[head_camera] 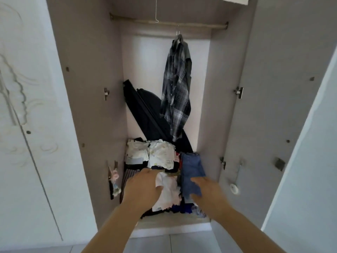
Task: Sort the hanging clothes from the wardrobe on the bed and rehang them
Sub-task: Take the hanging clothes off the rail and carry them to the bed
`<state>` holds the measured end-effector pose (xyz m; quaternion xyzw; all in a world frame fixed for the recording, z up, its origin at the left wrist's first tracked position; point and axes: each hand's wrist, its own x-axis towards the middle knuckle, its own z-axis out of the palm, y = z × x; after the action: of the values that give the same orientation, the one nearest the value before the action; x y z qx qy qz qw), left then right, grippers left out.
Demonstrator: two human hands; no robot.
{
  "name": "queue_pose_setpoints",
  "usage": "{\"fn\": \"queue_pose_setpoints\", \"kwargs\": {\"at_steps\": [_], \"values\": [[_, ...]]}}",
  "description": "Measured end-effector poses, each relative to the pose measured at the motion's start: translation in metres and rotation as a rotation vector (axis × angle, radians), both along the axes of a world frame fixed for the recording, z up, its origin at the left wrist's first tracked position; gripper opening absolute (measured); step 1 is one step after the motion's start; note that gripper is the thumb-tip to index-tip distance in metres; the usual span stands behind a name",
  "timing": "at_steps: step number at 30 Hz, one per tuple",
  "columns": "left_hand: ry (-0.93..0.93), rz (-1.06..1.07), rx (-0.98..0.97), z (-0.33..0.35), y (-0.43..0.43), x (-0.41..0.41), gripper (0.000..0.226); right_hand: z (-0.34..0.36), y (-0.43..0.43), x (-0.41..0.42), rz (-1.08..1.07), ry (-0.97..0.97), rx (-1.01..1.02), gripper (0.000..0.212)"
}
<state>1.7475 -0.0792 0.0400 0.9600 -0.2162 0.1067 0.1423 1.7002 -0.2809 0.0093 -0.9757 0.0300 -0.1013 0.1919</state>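
Note:
The wardrobe stands open in front of me. A grey plaid shirt (pixel 176 88) hangs on a hanger from the wooden rail (pixel 169 23), and a bare wire hanger (pixel 156 14) hooks the rail to its left. At the wardrobe bottom lies a pile of folded and crumpled clothes (pixel 160 156). My left hand (pixel 142 189) reaches into the pile, its thumb against a white crumpled garment (pixel 168 190). My right hand (pixel 207 190) rests with its fingers on folded blue jeans (pixel 192 168). Whether either hand holds the cloth is unclear.
A dark folded object (pixel 144 110) leans diagonally against the back wall behind the pile. Both doors are swung open, the left door (pixel 27 125) with carved patterns and the right door (pixel 273 106) plain. Grey floor tiles (pixel 173 241) lie below.

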Motion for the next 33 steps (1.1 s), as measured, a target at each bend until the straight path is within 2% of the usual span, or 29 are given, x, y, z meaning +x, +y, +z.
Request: {"fn": "queue_pose_setpoints", "kwargs": {"at_steps": [7, 15, 24, 30, 33], "values": [[-0.055, -0.069, -0.103, 0.038, -0.024, 0.097, 0.05, 0.036, -0.021, 0.09, -0.021, -0.125, -0.038, 0.042], [-0.158, -0.013, -0.159, 0.083, -0.076, 0.212, 0.052, 0.084, -0.067, 0.214, 0.044, -0.262, -0.015, 0.049], [-0.32, 0.058, -0.251, 0.149, -0.135, 0.317, 0.052, 0.168, -0.117, 0.345, 0.184, -0.419, -0.081, 0.048], [-0.389, 0.075, -0.32, 0.184, -0.152, 0.388, 0.053, 0.221, -0.128, 0.417, 0.207, -0.533, -0.107, 0.05], [-0.44, 0.047, -0.366, 0.197, -0.16, 0.425, 0.051, 0.246, -0.129, 0.451, 0.201, -0.581, -0.19, 0.05]]}}
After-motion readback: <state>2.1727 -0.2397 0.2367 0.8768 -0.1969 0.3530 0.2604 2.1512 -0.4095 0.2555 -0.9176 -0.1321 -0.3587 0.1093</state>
